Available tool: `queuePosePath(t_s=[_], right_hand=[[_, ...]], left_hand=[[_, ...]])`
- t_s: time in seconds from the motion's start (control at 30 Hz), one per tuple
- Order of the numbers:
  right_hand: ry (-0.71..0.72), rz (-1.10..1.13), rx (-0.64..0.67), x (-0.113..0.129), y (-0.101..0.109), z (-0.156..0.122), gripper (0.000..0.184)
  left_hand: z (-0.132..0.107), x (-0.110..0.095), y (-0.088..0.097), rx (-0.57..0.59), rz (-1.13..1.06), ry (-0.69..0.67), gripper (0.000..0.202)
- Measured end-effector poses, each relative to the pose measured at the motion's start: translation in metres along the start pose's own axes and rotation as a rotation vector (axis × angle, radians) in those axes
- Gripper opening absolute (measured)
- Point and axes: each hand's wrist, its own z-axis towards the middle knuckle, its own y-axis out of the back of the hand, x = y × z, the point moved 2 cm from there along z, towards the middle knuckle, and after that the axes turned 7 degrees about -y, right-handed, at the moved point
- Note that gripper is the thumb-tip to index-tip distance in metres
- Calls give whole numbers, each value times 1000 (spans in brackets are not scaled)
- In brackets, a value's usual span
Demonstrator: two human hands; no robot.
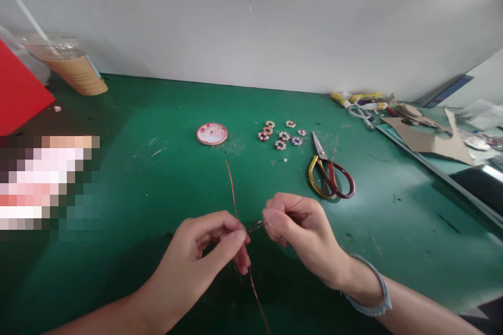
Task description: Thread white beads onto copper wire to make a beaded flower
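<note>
- Over the front part of the green table (129, 188), you have your left hand (208, 246) and your right hand (301, 235) near each other, fingertips apart.
- Your left grip is narrow, thumb against fingers, holding a long, thin, copper-coloured strand (232, 188); it reaches beyond your fingers toward the back and runs below them to the bottom edge of the view.
- Your right grip is pinched tight on finer, darker strands (255, 226) that span the gap to your left fingertips; you cannot tell whether they join the long one.
- On your right wrist sits a pale blue braided band (371, 290).
- Beyond your left hand stands a round, shallow, white dish with a red rim (212, 143), holding small beads.
- To the right of it lies a cluster of small pink, red, white and purple bead rings (284, 133), with a single pale bead (285, 160) just in front.
- Beyond your right hand lie scissors with red and gold handles (323, 156), blades pointing away from you.
</note>
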Motion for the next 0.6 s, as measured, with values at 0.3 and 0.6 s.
queuePosePath(t_s=[0.3,0.6], right_hand=[[-4,-232,202,1,-9,1,41],[-36,-206,194,-3,-19,-7,39]], left_hand=[[-4,5,-1,-78,-17,-9,19],[-3,10,-9,-3,54,-11,20]])
